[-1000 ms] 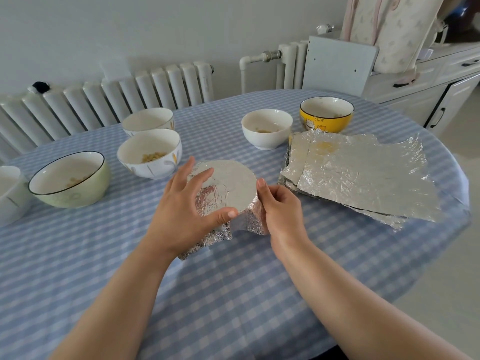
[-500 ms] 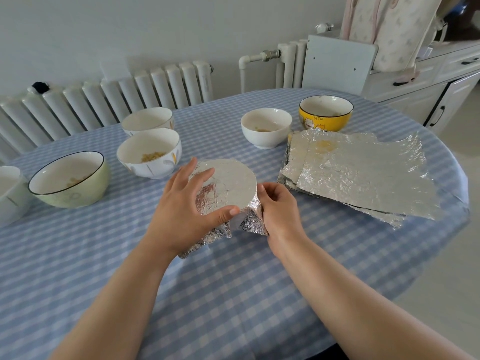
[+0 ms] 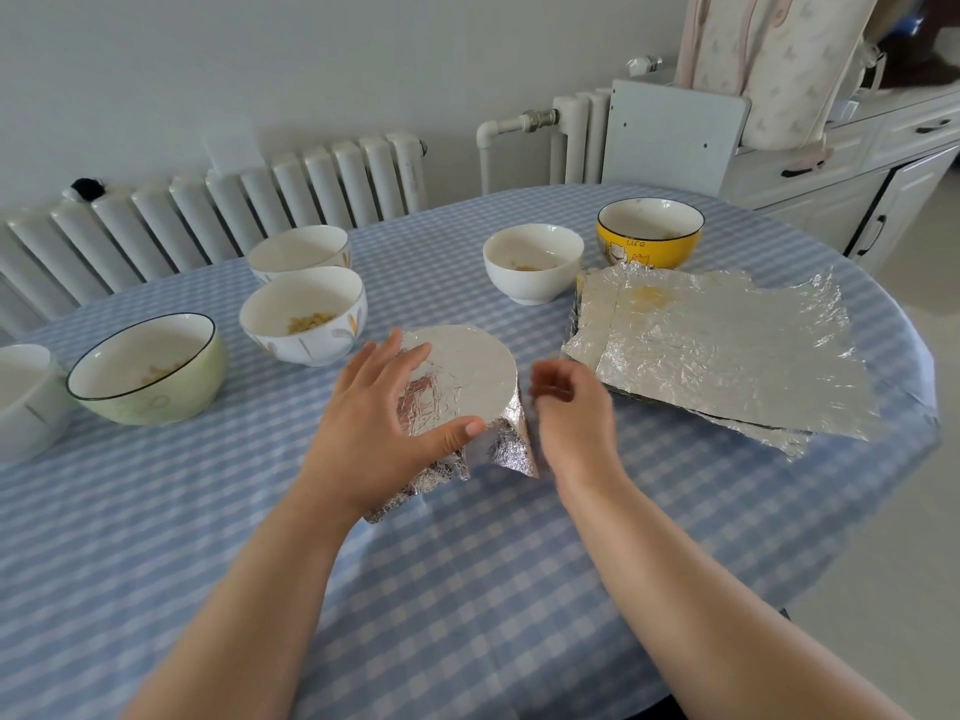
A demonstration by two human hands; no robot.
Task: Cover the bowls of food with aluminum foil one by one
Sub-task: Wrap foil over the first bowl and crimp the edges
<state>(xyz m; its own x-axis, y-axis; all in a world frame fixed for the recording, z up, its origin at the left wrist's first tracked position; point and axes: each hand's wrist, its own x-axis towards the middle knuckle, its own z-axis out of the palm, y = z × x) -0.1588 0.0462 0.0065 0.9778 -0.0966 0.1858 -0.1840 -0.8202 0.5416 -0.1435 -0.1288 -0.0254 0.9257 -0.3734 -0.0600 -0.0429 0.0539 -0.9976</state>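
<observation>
The only writing I can read is "LIFE" in dark letters on the yellow bowl (image 3: pixel 649 236), above small cat drawings; it stands at the far right of the tabletop (image 3: pixel 467 589), which wears a blue-and-white checked cloth.

The foil-covered bowl (image 3: pixel 457 387) sits in the middle of the tabletop, directly in front of me. It stands upright, its flat, round foil top facing up, and the crumpled foil skirt hangs down its sides to the cloth, with loose corners jutting toward me. Being round, it has no long axis I can name.

My left hand (image 3: pixel 379 433) rests on the bowl's left side, its fingers (image 3: pixel 395 356) spread and fairly straight over the foil, thumb lying along the near rim. My right hand (image 3: pixel 571 407) hovers just right of the bowl, not touching it; its fingers are loosely curled and blurred, holding nothing.

A stack of foil sheets (image 3: pixel 727 356) lies flat to the right, its long side running left to right, with a yellow smear near its far left corner.

A white bowl (image 3: pixel 532 262) stands beside the yellow one. Left of centre are a patterned white bowl (image 3: pixel 304 317) holding yellow kernels, another white one (image 3: pixel 298 252) behind it, a green bowl (image 3: pixel 145 368) and, at the edge, a pale bowl (image 3: pixel 26 397).
</observation>
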